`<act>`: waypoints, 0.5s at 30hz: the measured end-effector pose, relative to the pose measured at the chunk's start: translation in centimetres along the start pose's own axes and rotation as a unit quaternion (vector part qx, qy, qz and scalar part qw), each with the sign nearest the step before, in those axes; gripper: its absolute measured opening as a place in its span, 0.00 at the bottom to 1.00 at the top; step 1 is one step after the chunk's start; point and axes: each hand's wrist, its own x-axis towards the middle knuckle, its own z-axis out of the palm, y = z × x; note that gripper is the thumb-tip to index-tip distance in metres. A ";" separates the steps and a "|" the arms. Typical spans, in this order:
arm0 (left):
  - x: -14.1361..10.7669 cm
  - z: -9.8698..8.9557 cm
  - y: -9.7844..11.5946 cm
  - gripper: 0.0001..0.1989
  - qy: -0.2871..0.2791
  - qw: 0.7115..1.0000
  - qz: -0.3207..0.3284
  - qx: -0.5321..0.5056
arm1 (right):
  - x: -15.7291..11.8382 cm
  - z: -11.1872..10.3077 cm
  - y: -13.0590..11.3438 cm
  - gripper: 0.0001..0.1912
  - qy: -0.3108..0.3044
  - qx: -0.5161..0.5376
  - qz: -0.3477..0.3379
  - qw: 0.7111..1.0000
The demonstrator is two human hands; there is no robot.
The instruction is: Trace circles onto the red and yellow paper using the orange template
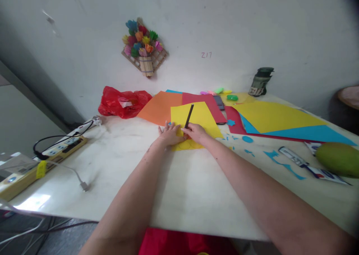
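Observation:
A yellow paper sheet (193, 114) lies on the table in front of me, with faint curved outlines drawn near its lower edge. My right hand (196, 131) grips a dark pencil (189, 115), held steeply with its lower end down at the sheet. My left hand (169, 135) rests on the sheet's left side, fingers spread and pressing down. Between the two hands a small orange piece (187, 136) shows, mostly covered by fingers. The pencil's tip is hidden. Orange paper (159, 107) and red paper (198, 99) lie behind the yellow sheet.
Blue scraps (247, 139), glue tubes (293, 156) and a green mango (338, 159) lie at the right, before more yellow paper (280, 116). A bottle (260, 82) stands far right. Leftward are a red plastic bag (120, 103), a power strip (60, 152) and cables.

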 end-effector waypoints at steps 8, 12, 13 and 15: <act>0.1 0.1 0.0 0.37 -0.001 1.000 -0.001 -0.002 | 0.1 -0.1 -0.1 0.14 0.006 -0.009 -0.001 1.000; 0.2 0.2 -0.1 0.37 -0.001 1.000 -0.003 -0.003 | 0.1 0.0 0.1 0.14 0.008 -0.002 0.004 1.000; 0.1 0.2 0.0 0.37 -0.002 1.000 -0.004 -0.003 | 0.1 0.1 0.1 0.14 0.009 0.002 0.005 1.000; 0.0 0.1 0.0 0.38 -0.004 1.000 -0.004 -0.004 | 0.2 0.1 0.2 0.14 0.009 0.009 0.007 1.000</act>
